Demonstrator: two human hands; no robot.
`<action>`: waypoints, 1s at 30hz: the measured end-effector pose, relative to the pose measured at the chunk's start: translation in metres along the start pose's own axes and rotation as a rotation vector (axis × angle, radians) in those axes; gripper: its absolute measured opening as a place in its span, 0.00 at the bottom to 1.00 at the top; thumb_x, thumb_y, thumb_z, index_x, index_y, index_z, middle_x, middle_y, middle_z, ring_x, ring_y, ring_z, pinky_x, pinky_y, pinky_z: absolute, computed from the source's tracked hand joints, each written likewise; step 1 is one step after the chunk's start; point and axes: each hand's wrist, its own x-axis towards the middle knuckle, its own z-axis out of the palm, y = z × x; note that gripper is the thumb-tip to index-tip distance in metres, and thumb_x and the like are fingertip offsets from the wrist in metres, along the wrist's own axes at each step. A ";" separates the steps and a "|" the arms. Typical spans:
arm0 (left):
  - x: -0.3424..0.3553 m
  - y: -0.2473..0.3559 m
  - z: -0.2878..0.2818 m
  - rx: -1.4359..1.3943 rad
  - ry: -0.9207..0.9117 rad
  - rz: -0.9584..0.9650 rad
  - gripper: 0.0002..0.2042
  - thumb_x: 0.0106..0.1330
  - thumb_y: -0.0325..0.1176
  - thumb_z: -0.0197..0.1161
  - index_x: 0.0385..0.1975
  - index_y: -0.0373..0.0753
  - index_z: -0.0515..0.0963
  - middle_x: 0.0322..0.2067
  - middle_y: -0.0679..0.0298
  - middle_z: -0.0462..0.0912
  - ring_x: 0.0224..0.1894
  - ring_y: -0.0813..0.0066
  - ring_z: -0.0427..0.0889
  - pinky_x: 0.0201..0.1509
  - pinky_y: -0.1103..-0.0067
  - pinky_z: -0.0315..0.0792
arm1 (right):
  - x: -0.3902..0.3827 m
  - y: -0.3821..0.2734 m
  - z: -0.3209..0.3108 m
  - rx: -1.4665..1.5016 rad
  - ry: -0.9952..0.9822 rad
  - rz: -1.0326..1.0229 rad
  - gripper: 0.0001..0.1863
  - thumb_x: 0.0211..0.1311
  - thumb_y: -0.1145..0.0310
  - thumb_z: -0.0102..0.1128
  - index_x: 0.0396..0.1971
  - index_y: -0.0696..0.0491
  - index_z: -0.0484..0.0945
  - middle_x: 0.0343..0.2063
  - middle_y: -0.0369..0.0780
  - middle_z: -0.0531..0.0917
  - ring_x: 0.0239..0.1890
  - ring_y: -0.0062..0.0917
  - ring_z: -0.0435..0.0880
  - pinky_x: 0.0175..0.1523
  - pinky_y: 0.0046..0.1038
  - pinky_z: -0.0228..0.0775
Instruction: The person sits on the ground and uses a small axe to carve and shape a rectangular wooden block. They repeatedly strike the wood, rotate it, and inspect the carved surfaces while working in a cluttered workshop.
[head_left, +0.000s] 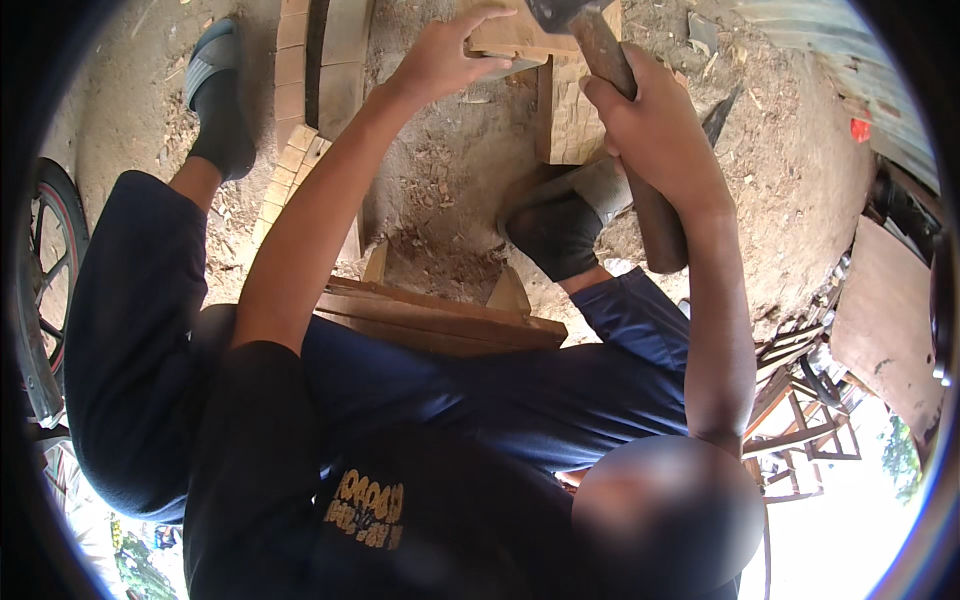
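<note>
My right hand (655, 125) is wrapped round the thick wooden handle (662, 225) of a striking tool. Its dark metal head (556, 12) is partly cut off by the upper edge, so its exact kind is unclear. Left of that head, my left hand (450, 55) spans the end of a pale wooden block (525, 38), thumb and forefinger apart on either side of it. Under this block stands a thicker timber (575, 115) with a chipped face. The tool's head hangs just above the block's far right part.
A wooden plank (440, 318) lies in front of my seat. Notched curved wood pieces (292, 70) are at left, beside a long timber (345, 60). Wood chips cover the dirt floor (430, 170). A wheel (55, 260) stands far left; corrugated sheet (850, 50) and scrap wood (800, 430) are at right.
</note>
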 end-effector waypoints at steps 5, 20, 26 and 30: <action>0.008 -0.029 0.001 0.383 0.168 0.473 0.32 0.54 0.41 0.75 0.60 0.47 0.72 0.35 0.52 0.86 0.36 0.66 0.88 0.40 0.74 0.80 | -0.003 0.011 0.000 -0.062 -0.108 0.042 0.16 0.62 0.63 0.53 0.38 0.64 0.73 0.32 0.59 0.81 0.37 0.52 0.83 0.41 0.44 0.74; 0.007 -0.018 -0.006 0.112 0.089 0.365 0.36 0.54 0.31 0.75 0.64 0.41 0.66 0.56 0.55 0.72 0.55 0.65 0.76 0.55 0.71 0.75 | 0.001 -0.008 -0.004 0.295 -0.087 0.234 0.13 0.64 0.64 0.56 0.37 0.59 0.73 0.21 0.39 0.76 0.19 0.22 0.76 0.23 0.27 0.70; 0.014 -0.032 0.014 -0.523 0.219 0.205 0.40 0.54 0.29 0.75 0.67 0.38 0.60 0.60 0.48 0.69 0.60 0.63 0.74 0.60 0.70 0.73 | 0.014 0.041 0.027 0.786 0.109 0.503 0.11 0.67 0.61 0.57 0.36 0.55 0.73 0.22 0.36 0.75 0.18 0.19 0.74 0.22 0.24 0.72; 0.039 -0.060 0.023 -0.076 0.439 0.242 0.31 0.58 0.47 0.72 0.58 0.37 0.72 0.37 0.56 0.85 0.38 0.68 0.85 0.44 0.71 0.78 | 0.008 0.103 0.053 1.009 0.149 0.662 0.12 0.68 0.59 0.56 0.35 0.54 0.74 0.21 0.36 0.76 0.18 0.20 0.75 0.23 0.24 0.72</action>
